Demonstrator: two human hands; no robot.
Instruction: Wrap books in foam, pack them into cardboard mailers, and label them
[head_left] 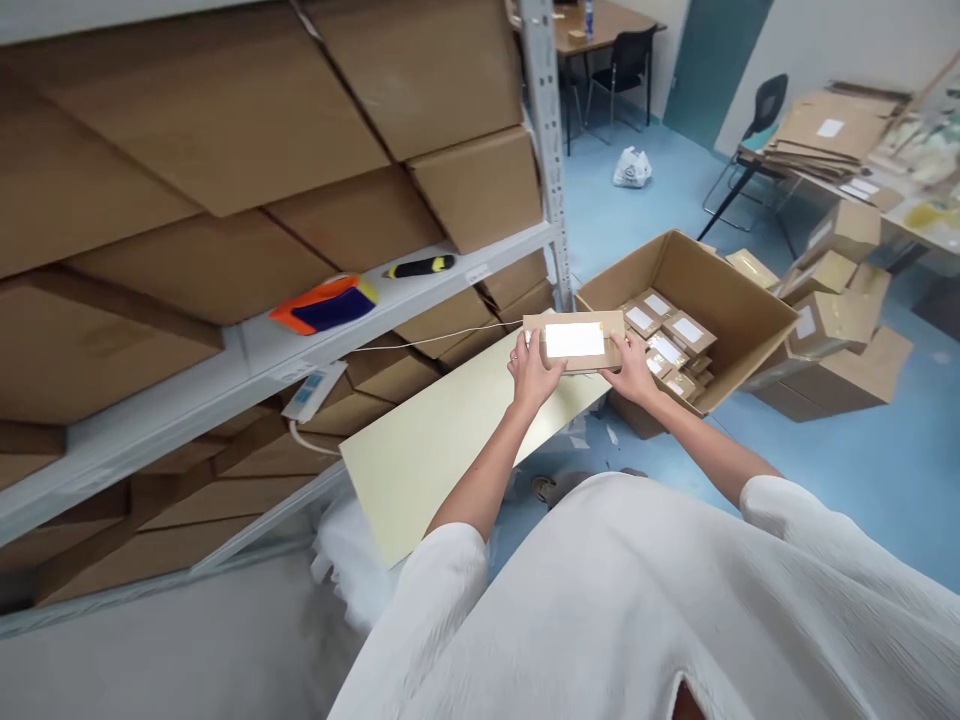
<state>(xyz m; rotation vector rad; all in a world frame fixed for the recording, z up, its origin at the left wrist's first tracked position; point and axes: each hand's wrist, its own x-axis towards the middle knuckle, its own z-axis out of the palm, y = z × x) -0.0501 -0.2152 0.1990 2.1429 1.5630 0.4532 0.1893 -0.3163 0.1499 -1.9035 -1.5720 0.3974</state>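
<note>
Both my hands grip a small brown cardboard box (534,328) with a white label on its upper face. My left hand (533,374) holds its left end, and my right hand (631,370) holds its right end. The box is over the far right end of a pale yellow board (435,430). Just to the right stands a large open carton (720,290) on the floor, holding several small labelled boxes (688,332).
A metal shelf (551,140) full of cartons runs along the left, with a cutter (421,267), an orange and blue item (326,305) and a power strip (313,392). Stacked boxes (844,320) stand at right, near a table with flattened cardboard (825,130).
</note>
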